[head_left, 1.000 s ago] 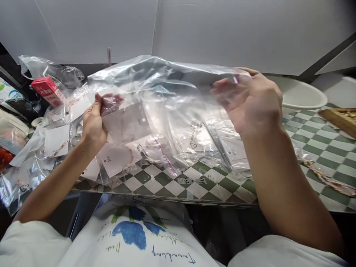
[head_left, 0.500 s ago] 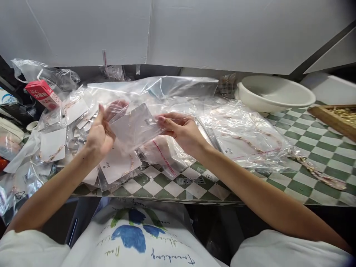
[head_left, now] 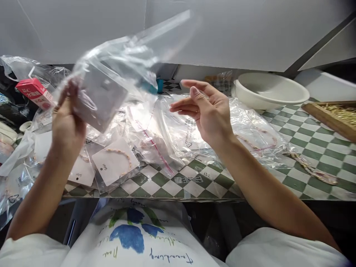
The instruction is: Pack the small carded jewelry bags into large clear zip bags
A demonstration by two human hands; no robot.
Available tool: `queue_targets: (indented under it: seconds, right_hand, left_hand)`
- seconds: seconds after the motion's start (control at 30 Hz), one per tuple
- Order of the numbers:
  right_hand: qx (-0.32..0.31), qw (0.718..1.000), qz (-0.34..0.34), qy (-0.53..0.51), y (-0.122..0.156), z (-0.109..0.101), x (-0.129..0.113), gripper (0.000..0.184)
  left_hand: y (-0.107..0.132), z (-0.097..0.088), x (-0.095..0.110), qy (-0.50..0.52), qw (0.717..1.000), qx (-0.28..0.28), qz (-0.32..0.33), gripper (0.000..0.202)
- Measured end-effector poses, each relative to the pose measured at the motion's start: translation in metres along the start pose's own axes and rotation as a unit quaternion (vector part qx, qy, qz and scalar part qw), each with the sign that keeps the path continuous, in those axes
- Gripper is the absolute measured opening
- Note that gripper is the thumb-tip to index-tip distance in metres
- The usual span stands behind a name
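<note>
My left hand (head_left: 68, 126) is closed around the edge of a greyish-white jewelry card (head_left: 101, 96), raised above the table at the left. A large clear plastic bag (head_left: 133, 55) spreads from around that card up and to the right, smeared by motion; whether my fingers grip it too cannot be made out. My right hand (head_left: 214, 115) is in the air right of the bag, fingers apart and nothing in them. Beneath the hands lie bagged cards with beaded bracelets, one a white card (head_left: 114, 163) near the table's front edge.
Flat clear bags (head_left: 247, 137) with beaded chains lie right of centre on the checkered tabletop (head_left: 319, 155). Behind them stands a white bowl (head_left: 271, 92), beside a wooden tray (head_left: 330, 120) of gold-coloured pieces. A red-and-white carton (head_left: 35, 92) is among plastic at the far left.
My hands have parted: the left moved left and up with the card, the right let go and rose. The large clear bag lying at the back has lifted into the air.
</note>
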State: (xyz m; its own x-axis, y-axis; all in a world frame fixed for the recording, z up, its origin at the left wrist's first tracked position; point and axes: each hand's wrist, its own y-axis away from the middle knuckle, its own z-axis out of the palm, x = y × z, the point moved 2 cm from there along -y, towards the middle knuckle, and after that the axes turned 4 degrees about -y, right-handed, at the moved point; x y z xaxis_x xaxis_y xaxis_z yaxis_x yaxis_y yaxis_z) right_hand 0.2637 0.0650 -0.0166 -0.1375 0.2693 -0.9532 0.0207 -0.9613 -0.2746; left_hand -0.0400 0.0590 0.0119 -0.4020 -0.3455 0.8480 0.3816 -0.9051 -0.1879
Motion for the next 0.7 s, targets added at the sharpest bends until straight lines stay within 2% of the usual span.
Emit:
queue_targets:
  seconds: [0.03, 0.1, 0.2, 0.27, 0.33, 0.37, 0.43, 0.5, 0.57, 0.63, 0.7]
  right_hand:
    - [-0.028, 0.999, -0.001, 0.032, -0.001, 0.001, 0.000, 0.025]
    - [-0.127, 0.987, 0.007, 0.103, 0.004, 0.014, 0.004, 0.029]
    - [-0.277, 0.941, 0.028, 0.193, 0.025, 0.049, 0.013, 0.054]
    - [-0.302, 0.911, 0.002, 0.281, 0.041, 0.075, 0.016, 0.082]
    - [-0.301, 0.873, -0.048, 0.381, 0.054, 0.096, 0.017, 0.098]
    - [-0.304, 0.853, -0.066, 0.419, 0.059, 0.104, 0.017, 0.096]
    - [-0.320, 0.830, -0.071, 0.452, 0.064, 0.113, 0.016, 0.074]
    - [-0.338, 0.837, -0.043, 0.428, 0.064, 0.113, 0.014, 0.046]
    - [-0.365, 0.857, 0.009, 0.363, 0.063, 0.110, 0.012, 0.037]
    - [-0.389, 0.864, 0.038, 0.316, 0.065, 0.108, 0.010, 0.052]
    - [-0.402, 0.854, 0.001, 0.331, 0.069, 0.111, 0.008, 0.082]
  left_hand:
    - [-0.006, -0.002, 0.009, 0.011, 1.000, 0.002, 0.024, 0.037]
    - [-0.014, -0.005, 0.022, 0.017, 0.999, -0.011, 0.041, 0.041]
    - [-0.020, -0.008, 0.026, 0.019, 0.999, -0.011, 0.042, 0.046]
    - [-0.021, -0.008, 0.022, 0.016, 0.999, 0.005, 0.032, 0.046]
    - [-0.021, -0.007, 0.018, 0.010, 0.999, 0.032, 0.020, 0.046]
    - [-0.020, -0.006, 0.016, 0.009, 0.999, 0.046, 0.013, 0.047]
    - [-0.019, -0.004, 0.015, 0.014, 0.998, 0.061, 0.005, 0.047]
    - [-0.017, 0.000, 0.014, 0.017, 0.998, 0.058, -0.004, 0.045]
    - [-0.014, 0.002, 0.014, 0.022, 0.998, 0.059, -0.008, 0.043]
    - [-0.012, 0.004, 0.014, 0.031, 0.997, 0.069, -0.013, 0.042]
    - [-0.010, 0.006, 0.013, 0.041, 0.996, 0.077, -0.016, 0.041]
